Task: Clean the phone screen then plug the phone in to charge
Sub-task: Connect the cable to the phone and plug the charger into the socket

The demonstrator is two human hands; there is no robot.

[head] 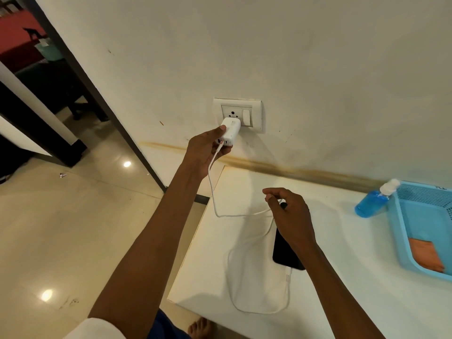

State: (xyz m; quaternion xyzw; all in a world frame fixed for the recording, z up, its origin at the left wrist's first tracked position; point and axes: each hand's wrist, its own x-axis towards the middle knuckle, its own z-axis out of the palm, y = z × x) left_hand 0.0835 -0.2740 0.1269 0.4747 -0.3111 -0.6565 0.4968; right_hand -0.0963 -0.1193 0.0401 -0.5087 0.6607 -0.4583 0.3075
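Note:
My left hand [206, 149] grips a white charger adapter [231, 130] against the wall socket [237, 115]. A white cable [212, 192] runs from the adapter down onto the white table [354, 277], loops, and reaches the bottom end of a black phone [285, 250] lying flat. My right hand [289, 214] hovers above the phone's top end and pinches the cable between fingers and thumb. My right forearm hides part of the phone.
A blue spray bottle [373, 201] lies beside a light blue plastic basket [401, 221] holding an orange cloth [426, 256] at the table's right. A switch [247, 117] sits beside the socket. The tiled floor [73, 228] and a doorway are on the left.

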